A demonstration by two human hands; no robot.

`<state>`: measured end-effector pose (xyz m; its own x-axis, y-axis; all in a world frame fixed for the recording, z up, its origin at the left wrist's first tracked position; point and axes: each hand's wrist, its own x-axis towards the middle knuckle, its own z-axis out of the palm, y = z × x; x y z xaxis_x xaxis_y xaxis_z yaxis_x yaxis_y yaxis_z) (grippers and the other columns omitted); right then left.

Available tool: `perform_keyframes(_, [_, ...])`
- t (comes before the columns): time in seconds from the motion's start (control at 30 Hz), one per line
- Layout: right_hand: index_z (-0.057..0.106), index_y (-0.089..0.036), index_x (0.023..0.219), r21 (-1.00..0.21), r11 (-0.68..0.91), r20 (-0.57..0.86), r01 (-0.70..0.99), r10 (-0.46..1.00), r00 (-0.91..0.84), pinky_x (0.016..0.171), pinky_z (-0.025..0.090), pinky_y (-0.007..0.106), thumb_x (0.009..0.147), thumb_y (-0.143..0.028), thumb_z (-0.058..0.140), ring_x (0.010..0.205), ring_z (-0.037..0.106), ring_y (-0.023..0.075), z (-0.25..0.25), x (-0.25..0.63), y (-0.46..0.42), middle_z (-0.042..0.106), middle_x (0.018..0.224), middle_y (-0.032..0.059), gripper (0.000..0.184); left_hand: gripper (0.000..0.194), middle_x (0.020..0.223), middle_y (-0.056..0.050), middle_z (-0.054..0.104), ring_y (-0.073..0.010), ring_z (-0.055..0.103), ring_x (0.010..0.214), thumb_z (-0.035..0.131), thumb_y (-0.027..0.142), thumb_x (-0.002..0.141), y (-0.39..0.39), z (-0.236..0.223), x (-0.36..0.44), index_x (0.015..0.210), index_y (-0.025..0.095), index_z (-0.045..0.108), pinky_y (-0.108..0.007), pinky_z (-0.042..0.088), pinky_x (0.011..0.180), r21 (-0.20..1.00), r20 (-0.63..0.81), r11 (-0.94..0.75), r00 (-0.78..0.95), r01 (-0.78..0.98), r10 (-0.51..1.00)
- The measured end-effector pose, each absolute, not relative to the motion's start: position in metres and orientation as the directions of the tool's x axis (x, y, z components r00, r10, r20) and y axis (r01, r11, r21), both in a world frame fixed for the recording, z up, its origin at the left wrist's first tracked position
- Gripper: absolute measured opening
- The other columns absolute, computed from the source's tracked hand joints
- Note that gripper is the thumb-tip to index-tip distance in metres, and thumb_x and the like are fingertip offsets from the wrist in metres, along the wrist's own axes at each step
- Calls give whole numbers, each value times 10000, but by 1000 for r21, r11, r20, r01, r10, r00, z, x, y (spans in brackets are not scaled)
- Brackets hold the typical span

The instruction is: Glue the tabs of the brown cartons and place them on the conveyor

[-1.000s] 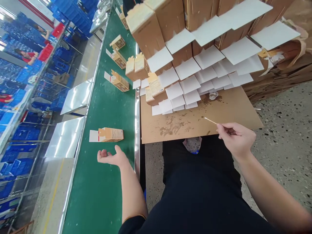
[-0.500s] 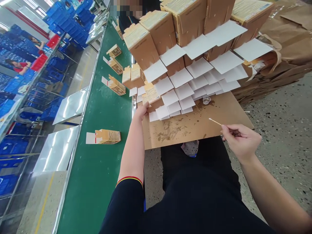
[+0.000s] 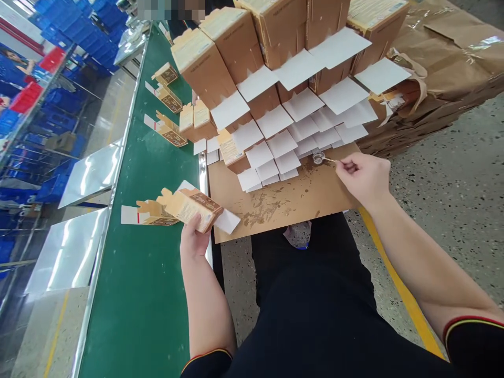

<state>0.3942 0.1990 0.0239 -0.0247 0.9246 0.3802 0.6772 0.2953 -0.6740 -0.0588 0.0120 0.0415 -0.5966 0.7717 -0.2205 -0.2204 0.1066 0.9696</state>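
Note:
My left hand [image 3: 195, 239] is closed on a brown printed carton [image 3: 200, 209] with its end flaps out, held over the edge of the green belt. A white flap juts from the carton's right end. In my right hand [image 3: 366, 176] a thin cotton swab [image 3: 329, 160] is pinched, its tip at a small clear dish [image 3: 318, 157]. The dish stands on a brown cardboard sheet [image 3: 291, 202] marked with dark wet spots. Behind the sheet rise stacked cartons [image 3: 218, 71], several with white flaps [image 3: 262, 149] pointing toward me.
Another carton [image 3: 153, 211] lies on the green belt [image 3: 153, 294] just behind the held one. Further cartons [image 3: 167, 128] stand along the belt. Brown paper-wrapped stacks [image 3: 441, 68] are at the right. Blue crates [image 3: 84, 34] and a partly visible person [image 3: 181, 21] are beyond.
My left hand has taken a carton from the stack and brought it left and nearer me. My right hand has moved up and left, bringing the swab to the clear dish.

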Motion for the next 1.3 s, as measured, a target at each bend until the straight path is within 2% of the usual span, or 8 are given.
perform_keyframes(0.13, [738, -202, 762, -582, 251, 246, 774, 961, -126, 825, 606, 324, 917, -160, 796, 754, 774, 204, 32, 381, 230, 822, 767, 68, 172, 895, 1598, -132, 768, -447, 613, 1633, 1185, 466, 587, 29, 21, -29, 1381, 289, 812, -598, 535, 1361, 978, -131, 6, -588, -209, 798])
perform_keyframes(0.37, [754, -178, 755, -535, 217, 168, 816, 975, -149, 794, 554, 309, 932, -112, 813, 708, 725, 160, 34, 376, 242, 801, 733, 55, 199, 966, 1530, -183, 794, -418, 741, 1497, 1184, 548, 594, 44, -14, -16, 1410, 247, 763, -615, 568, 1318, 990, -116, 42, -584, -138, 803])
perform_keyframes(0.47, [779, -168, 784, -612, 220, 258, 760, 964, -71, 775, 582, 306, 939, -125, 826, 701, 739, 152, 32, 386, 230, 810, 752, 65, 168, 991, 1571, -190, 768, -412, 747, 1489, 1173, 591, 601, 44, -20, -16, 1431, 265, 740, -611, 586, 1304, 992, -104, 40, -596, -120, 796])
perform_keyframes(0.6, [836, -187, 898, -752, 375, 455, 542, 891, 14, 586, 582, 293, 1013, -217, 807, 633, 746, 163, 21, 378, 178, 809, 747, 54, 122, 988, 1545, -179, 778, -401, 752, 1479, 1150, 651, 620, 45, -23, -11, 1430, 281, 721, -618, 591, 1301, 996, -84, 47, -598, -76, 797])
perform_keyframes(0.7, [852, -236, 943, -824, 458, 429, 333, 889, -160, 536, 595, 290, 1066, -287, 790, 589, 735, 159, 8, 340, 128, 793, 729, 7, 146, 964, 1510, -187, 786, -410, 740, 1492, 1137, 667, 642, 46, -21, -5, 1409, 264, 714, -625, 577, 1315, 998, -58, 42, -585, -42, 809])
perform_keyframes(0.8, [812, -249, 857, -831, 481, 402, 280, 867, -295, 589, 597, 297, 1082, -294, 763, 600, 705, 156, -7, 293, 96, 778, 730, 7, 235, 931, 1508, -181, 782, -414, 724, 1513, 1131, 649, 671, 47, -19, -2, 1402, 272, 695, -618, 566, 1329, 999, -51, 34, -580, -39, 813])
perform_keyframes(1.13, [683, -239, 790, -805, 530, 320, 268, 768, -555, 671, 508, 293, 1095, -230, 686, 654, 624, 157, -33, 249, 87, 697, 719, -1, 306, 941, 1481, -143, 793, -404, 692, 1552, 1125, 641, 696, 47, -18, 3, 1434, 304, 648, -604, 555, 1337, 999, -49, 35, -559, -36, 828])
perform_keyframes(1.3, [670, -237, 776, -795, 520, 316, 312, 794, -519, 674, 508, 300, 1093, -236, 695, 649, 627, 165, -37, 249, 94, 691, 711, 3, 319, 952, 1500, -152, 772, -392, 725, 1497, 1132, 619, 692, 47, -20, 4, 1428, 296, 621, -595, 570, 1313, 998, -51, 29, -561, -48, 826])
